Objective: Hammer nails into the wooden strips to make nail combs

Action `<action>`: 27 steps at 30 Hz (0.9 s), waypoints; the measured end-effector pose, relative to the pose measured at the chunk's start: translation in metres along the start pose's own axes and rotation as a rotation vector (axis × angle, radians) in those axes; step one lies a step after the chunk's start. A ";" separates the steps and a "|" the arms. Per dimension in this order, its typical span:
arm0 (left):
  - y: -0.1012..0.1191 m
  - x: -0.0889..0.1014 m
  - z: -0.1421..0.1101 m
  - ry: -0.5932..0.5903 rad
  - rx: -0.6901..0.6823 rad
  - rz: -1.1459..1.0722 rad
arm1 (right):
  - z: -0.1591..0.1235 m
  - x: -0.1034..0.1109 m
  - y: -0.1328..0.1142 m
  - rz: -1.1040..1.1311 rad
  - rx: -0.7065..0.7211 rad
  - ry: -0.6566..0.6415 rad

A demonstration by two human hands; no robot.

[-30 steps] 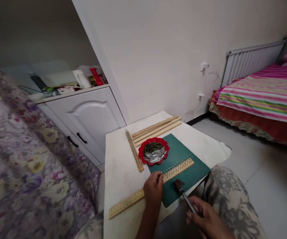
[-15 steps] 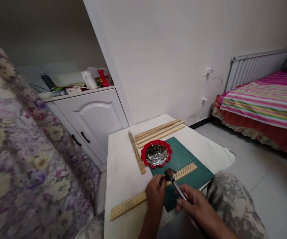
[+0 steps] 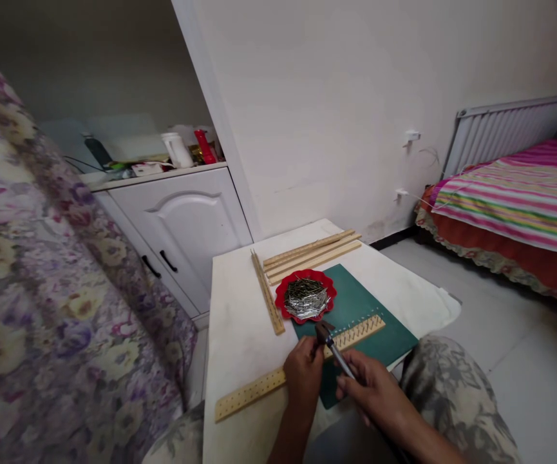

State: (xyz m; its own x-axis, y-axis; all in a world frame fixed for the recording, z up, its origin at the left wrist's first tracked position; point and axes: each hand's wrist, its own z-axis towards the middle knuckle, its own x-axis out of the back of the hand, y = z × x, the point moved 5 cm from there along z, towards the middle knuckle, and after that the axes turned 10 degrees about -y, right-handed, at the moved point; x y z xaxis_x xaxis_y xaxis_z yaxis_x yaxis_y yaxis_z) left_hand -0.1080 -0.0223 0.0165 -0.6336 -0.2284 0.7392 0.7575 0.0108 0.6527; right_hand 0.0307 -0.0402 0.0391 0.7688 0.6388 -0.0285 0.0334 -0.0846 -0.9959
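Note:
My right hand (image 3: 368, 386) is wrapped round the handle of a hammer (image 3: 340, 357). The hammer's dark head hangs close above the fingertips of my left hand (image 3: 303, 367). My left hand is closed in a pinch over a perforated wooden strip (image 3: 250, 393); what is between its fingertips is hidden. Several nails (image 3: 358, 332) stand in rows along the strip's right part, which lies across a green mat (image 3: 362, 293). Rows of small holes show on the left part. Just beyond my hands, a red scalloped dish (image 3: 281, 303) holds many loose nails (image 3: 307, 296), some brassy and some silvery.
Several wooden strips (image 3: 314, 256) lie at the back of the white table (image 3: 239, 309), and another strip (image 3: 267, 293) lies left of the dish. My knee in camouflage cloth (image 3: 452, 386) is by the right edge. A flowered curtain (image 3: 66, 309) hangs on the left.
The hammer head has lifted slightly and shifted a little left. My left hand keeps its place on the strip. The whole view has shifted slightly.

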 end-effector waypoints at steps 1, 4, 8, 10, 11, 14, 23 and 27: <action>0.000 0.000 0.000 0.000 0.000 0.002 | 0.000 0.000 0.000 -0.001 -0.010 -0.004; 0.000 0.000 0.000 0.002 -0.006 0.005 | -0.006 0.000 -0.005 0.014 0.000 0.009; 0.002 0.000 0.000 -0.012 -0.060 -0.060 | -0.023 0.006 -0.004 0.080 0.015 0.041; 0.002 0.003 -0.002 -0.021 -0.089 -0.080 | -0.033 0.010 0.005 0.109 -0.030 0.039; 0.001 0.005 -0.003 -0.020 -0.101 -0.072 | -0.039 0.012 0.010 0.117 -0.051 0.040; -0.004 0.015 -0.008 -0.009 -0.138 0.009 | -0.052 0.017 0.023 0.145 -0.058 0.058; -0.011 0.020 -0.015 -0.122 -0.142 0.202 | -0.059 0.023 0.042 0.195 -0.010 0.058; -0.004 0.015 -0.007 -0.146 -0.150 0.189 | -0.058 0.022 0.048 0.253 -0.038 0.053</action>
State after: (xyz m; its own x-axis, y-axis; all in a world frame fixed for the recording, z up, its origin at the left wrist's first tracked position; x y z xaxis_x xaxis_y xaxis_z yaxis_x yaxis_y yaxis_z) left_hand -0.1195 -0.0327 0.0232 -0.4865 -0.0935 0.8687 0.8724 -0.1066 0.4771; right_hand 0.0859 -0.0747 -0.0046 0.7880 0.5531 -0.2703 -0.1404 -0.2661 -0.9537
